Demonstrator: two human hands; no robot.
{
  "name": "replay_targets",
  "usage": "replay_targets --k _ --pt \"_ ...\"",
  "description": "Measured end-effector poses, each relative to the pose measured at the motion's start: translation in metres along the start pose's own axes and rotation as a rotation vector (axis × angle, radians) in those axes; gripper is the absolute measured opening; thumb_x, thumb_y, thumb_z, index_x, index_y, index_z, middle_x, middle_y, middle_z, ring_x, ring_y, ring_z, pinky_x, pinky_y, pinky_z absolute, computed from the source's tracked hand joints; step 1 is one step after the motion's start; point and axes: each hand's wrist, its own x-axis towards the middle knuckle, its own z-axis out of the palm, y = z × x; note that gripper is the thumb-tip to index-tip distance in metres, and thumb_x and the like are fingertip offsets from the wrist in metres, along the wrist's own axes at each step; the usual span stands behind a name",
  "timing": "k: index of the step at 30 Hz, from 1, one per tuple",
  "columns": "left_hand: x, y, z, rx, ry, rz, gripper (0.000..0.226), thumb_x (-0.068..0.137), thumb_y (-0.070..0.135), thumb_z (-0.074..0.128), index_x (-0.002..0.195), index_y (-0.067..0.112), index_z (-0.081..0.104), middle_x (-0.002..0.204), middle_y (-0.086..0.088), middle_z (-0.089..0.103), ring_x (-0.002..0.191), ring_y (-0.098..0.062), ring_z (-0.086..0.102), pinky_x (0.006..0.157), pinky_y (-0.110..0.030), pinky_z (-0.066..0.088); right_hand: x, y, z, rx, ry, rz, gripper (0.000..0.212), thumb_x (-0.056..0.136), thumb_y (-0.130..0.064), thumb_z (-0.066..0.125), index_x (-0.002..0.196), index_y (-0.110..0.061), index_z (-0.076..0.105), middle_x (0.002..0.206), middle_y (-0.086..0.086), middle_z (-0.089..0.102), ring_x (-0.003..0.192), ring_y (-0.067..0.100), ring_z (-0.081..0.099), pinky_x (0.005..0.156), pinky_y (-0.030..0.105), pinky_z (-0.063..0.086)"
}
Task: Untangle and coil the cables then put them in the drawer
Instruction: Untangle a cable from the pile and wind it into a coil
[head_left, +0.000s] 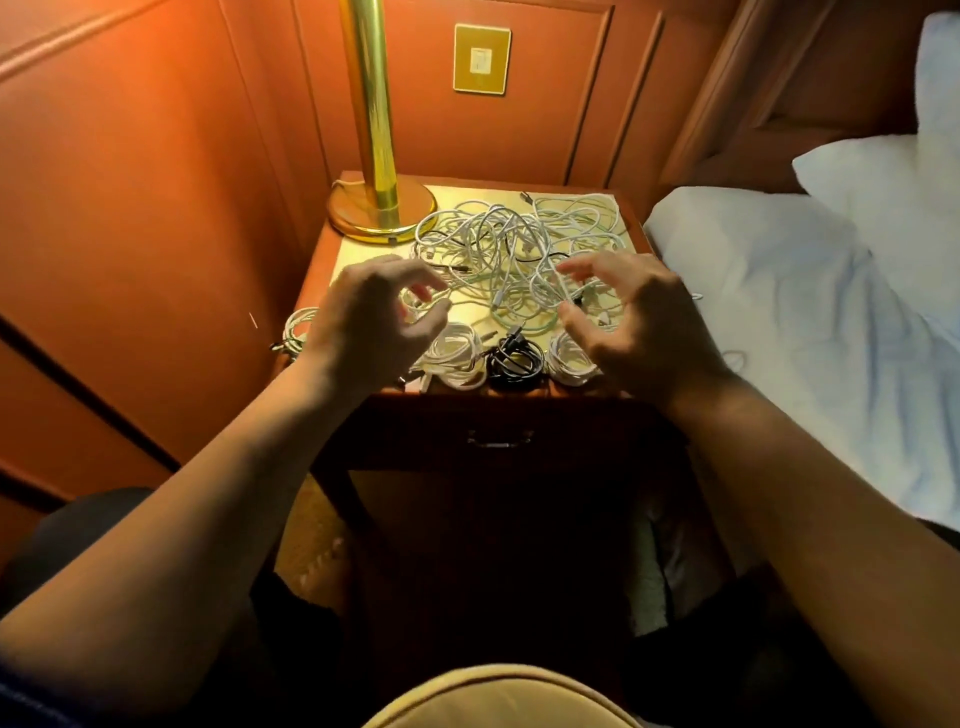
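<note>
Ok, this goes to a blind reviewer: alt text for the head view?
Both hands, left hand and right hand, hover open over a tangle of white cables on a nightstand. Coiled cables line its front edge; its drawer is closed.

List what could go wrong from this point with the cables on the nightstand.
1. The coiled bundles, white and black, sit at the nightstand's front edge; the left hand or right hand hovering over them could knock one off.
2. Tugging the tangled pile may tighten its knots.
3. The pile lies beside the lamp base; a snagged cable could drag on it.
4. The drawer is shut.
</note>
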Motion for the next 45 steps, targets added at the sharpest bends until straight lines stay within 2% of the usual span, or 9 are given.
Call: replay_targets --k 3,6,14,24,30,36,40,43,45 --pt "0.016 -0.028 -0.001 -0.068 -0.02 -0.052 0.023 0.093 0.031 0.073 0.109 0.014 0.075 0.095 -0.001 0.075 0.066 -0.013 0.067 0.058 -0.033 0.06 0.026 0.005 0.012 -0.019 -0.013 0.039 0.022 0.096 -0.033 0.067 0.114 -0.021 0.073 0.099 -0.002 0.073 0.093 0.013 0.067 0.083 0.034 0.058" --pt "0.046 -0.042 -0.001 -0.086 -0.016 -0.108 0.021 0.095 0.031 0.071 0.11 0.016 0.075 0.094 0.005 0.072 0.069 0.0 0.065 0.055 -0.015 0.052 0.053 0.017 0.033 -0.087 -0.11 0.092 0.017 0.097 -0.034 0.067 0.108 -0.024 0.075 0.094 -0.005 0.072 0.087 0.013 0.063 0.068 0.027 0.05" --pt "0.093 -0.034 0.045 -0.064 -0.261 -0.213 0.012 0.091 0.032 0.074 0.097 0.022 0.075 0.088 0.017 0.063 0.077 0.005 0.058 0.062 -0.01 0.046 0.078 0.057 0.073 -0.202 -0.131 0.131 0.012 0.093 -0.038 0.071 0.102 -0.03 0.075 0.074 -0.015 0.048 0.077 0.015 0.051 0.067 0.029 0.037" --pt "0.117 -0.02 0.099 0.134 -0.37 -0.308 0.016 0.089 0.045 0.074 0.094 0.031 0.081 0.09 0.009 0.076 0.077 -0.012 0.067 0.073 -0.033 0.06 0.115 0.082 0.087 -0.05 -0.166 0.18 0.011 0.092 -0.038 0.074 0.098 -0.031 0.078 0.067 -0.013 0.054 0.064 0.01 0.053 0.06 0.03 0.045" --pt "0.121 -0.01 0.121 0.288 -0.422 -0.385 0.027 0.086 0.055 0.074 0.1 0.032 0.079 0.101 0.003 0.073 0.087 -0.02 0.065 0.071 -0.032 0.05 0.122 0.091 0.099 -0.045 -0.171 0.209 0.017 0.091 -0.033 0.075 0.108 -0.036 0.078 0.067 -0.014 0.05 0.063 0.012 0.052 0.062 0.029 0.043" --pt "0.129 -0.015 0.11 -0.029 -0.453 -0.432 0.005 0.089 0.032 0.078 0.088 0.035 0.074 0.084 0.012 0.062 0.077 -0.008 0.056 0.065 -0.026 0.042 0.129 0.093 0.098 -0.003 -0.242 0.209 0.033 0.092 -0.025 0.072 0.119 -0.044 0.074 0.071 -0.015 0.051 0.059 0.01 0.053 0.057 0.028 0.043" --pt "0.138 -0.029 0.083 -0.247 -0.488 -0.311 0.01 0.092 0.034 0.073 0.095 0.024 0.073 0.069 0.012 0.06 0.057 0.004 0.052 0.051 -0.012 0.035 0.133 0.091 0.097 -0.048 -0.285 0.186 0.021 0.092 -0.038 0.068 0.113 -0.039 0.072 0.074 -0.014 0.05 0.07 0.015 0.056 0.062 0.031 0.048" --pt "0.139 -0.046 0.072 -0.444 -0.359 -0.297 0.013 0.097 0.031 0.067 0.097 0.018 0.071 0.073 0.005 0.065 0.059 -0.006 0.054 0.055 -0.021 0.043 0.138 0.089 0.095 -0.068 -0.249 0.202 0.018 0.094 -0.049 0.064 0.105 -0.036 0.069 0.077 -0.007 0.06 0.075 0.02 0.061 0.063 0.033 0.052" --pt "0.138 -0.053 0.068 -0.577 -0.275 -0.354 0.011 0.102 0.022 0.06 0.097 0.014 0.065 0.068 0.009 0.055 0.054 -0.002 0.043 0.049 -0.015 0.035 0.14 0.09 0.094 -0.094 -0.224 0.222 0.022 0.096 -0.053 0.061 0.106 -0.035 0.067 0.077 -0.005 0.063 0.074 0.02 0.062 0.063 0.034 0.055"
